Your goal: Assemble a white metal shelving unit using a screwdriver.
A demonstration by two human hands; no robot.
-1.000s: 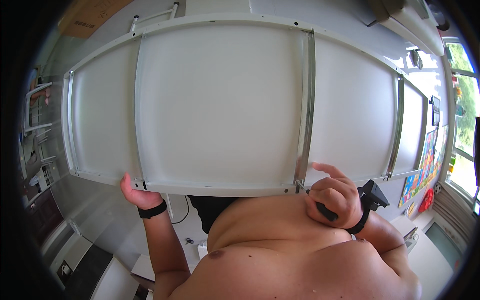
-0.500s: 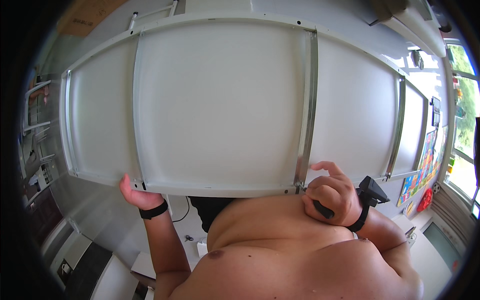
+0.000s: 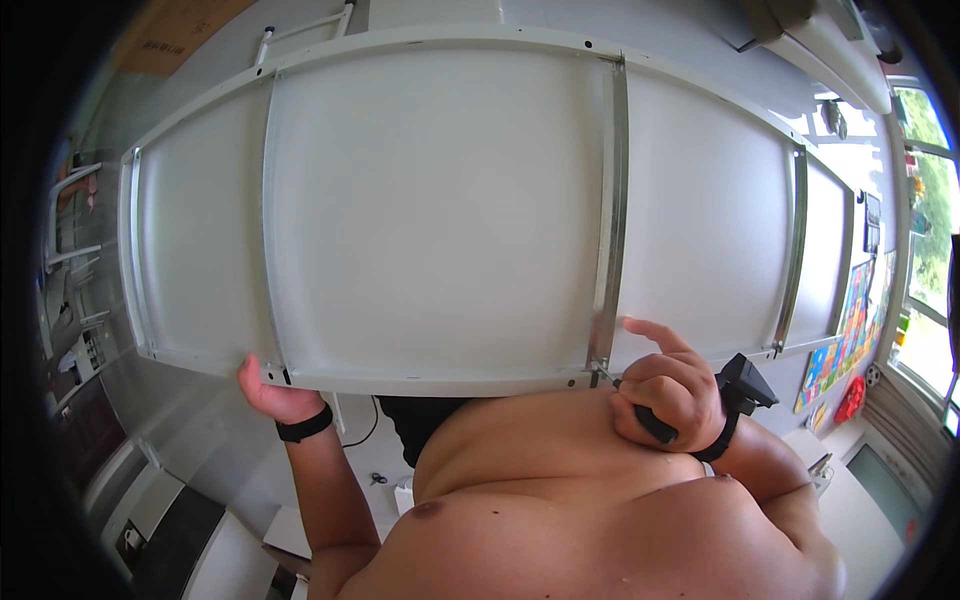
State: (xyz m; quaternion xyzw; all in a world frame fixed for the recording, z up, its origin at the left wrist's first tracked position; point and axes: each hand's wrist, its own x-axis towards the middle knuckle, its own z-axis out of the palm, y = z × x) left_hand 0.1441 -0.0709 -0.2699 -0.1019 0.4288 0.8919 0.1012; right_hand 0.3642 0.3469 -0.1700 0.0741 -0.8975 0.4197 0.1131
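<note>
A long white framed panel (image 3: 440, 220) with thin metal crossbars spans the view in front of my body. My left hand (image 3: 280, 396) grips its near rim at the left, thumb on top and the fingers out of sight beneath. My right hand (image 3: 665, 395) is closed around the black handle of a screwdriver (image 3: 655, 425), with the index finger stretched out over the panel. The screwdriver's thin shaft points at the near end of a metal crossbar (image 3: 612, 240), by the rim. Whether the tip sits in a screw is too small to tell.
White metal frame parts (image 3: 305, 35) stand beyond the far rim, near a brown cardboard box (image 3: 165, 35) at the upper left. A dark cable (image 3: 365, 430) lies on the floor below the panel. Windows (image 3: 930, 210) and a colourful mat (image 3: 835, 340) are at the right.
The panel has shifted slightly left. My right hand has moved a little right, and more of the screwdriver's shaft shows between hand and rim. My left hand keeps its hold.
</note>
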